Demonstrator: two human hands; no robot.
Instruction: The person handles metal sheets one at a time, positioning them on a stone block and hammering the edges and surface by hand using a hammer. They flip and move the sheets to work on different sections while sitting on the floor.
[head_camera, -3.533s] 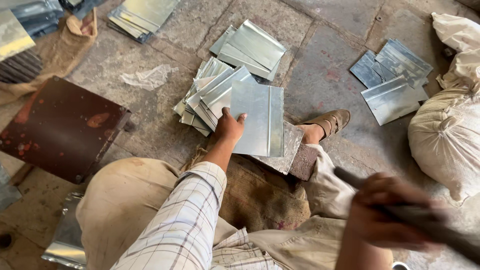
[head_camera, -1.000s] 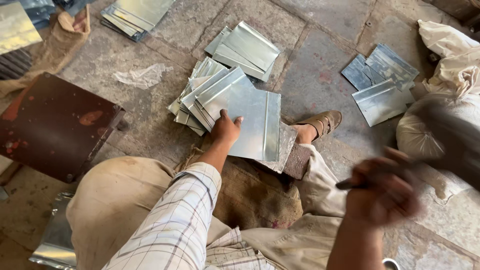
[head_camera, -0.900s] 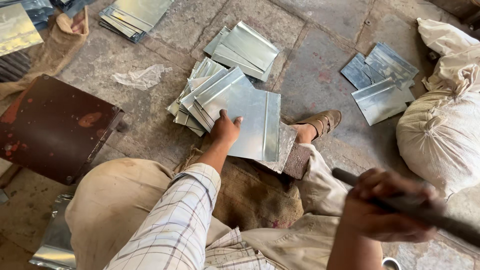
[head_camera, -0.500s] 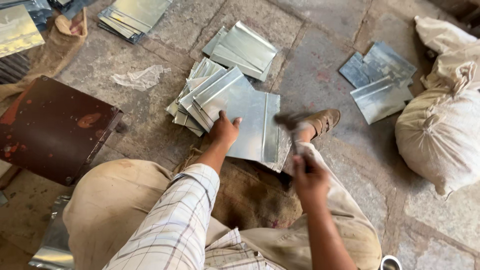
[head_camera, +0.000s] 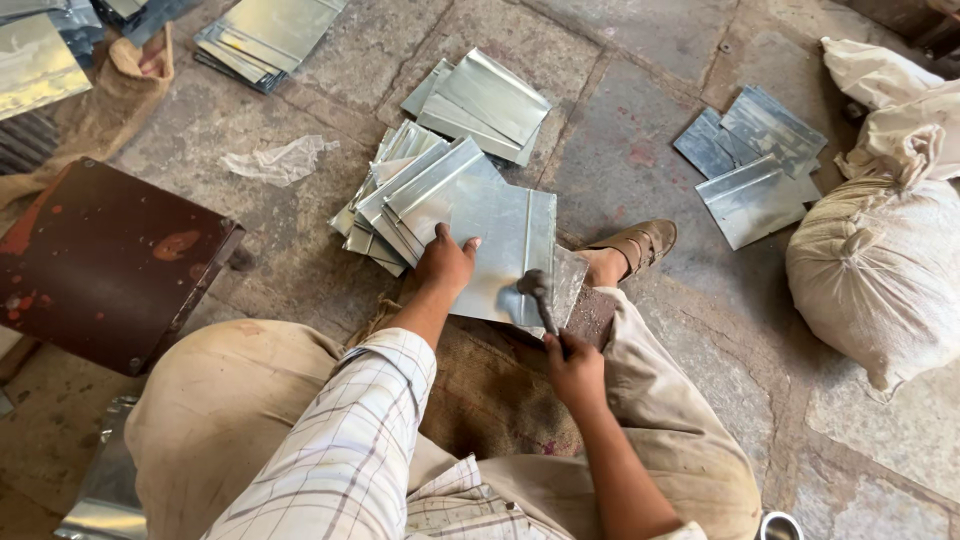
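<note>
My left hand (head_camera: 444, 266) presses flat on a shiny folded metal sheet (head_camera: 500, 240) that lies on the stone floor in front of my knees. In my right hand (head_camera: 575, 368) is a hammer (head_camera: 538, 294), its head down against the sheet's near right edge. The sheet rests on a fanned stack of similar metal sheets (head_camera: 395, 200) at its left. My sandalled foot (head_camera: 630, 248) sits just right of the sheet.
More metal sheet piles lie at the upper middle (head_camera: 480, 105), the right (head_camera: 750, 165) and the top left (head_camera: 262, 35). A dark rusty metal box (head_camera: 100, 265) stands at left. Stuffed sacks (head_camera: 880, 260) sit at right. Burlap (head_camera: 490, 390) lies under my legs.
My right hand swung the hammer down from a raised position at the right onto the sheet's near edge. My left hand stayed pressed on the sheet.
</note>
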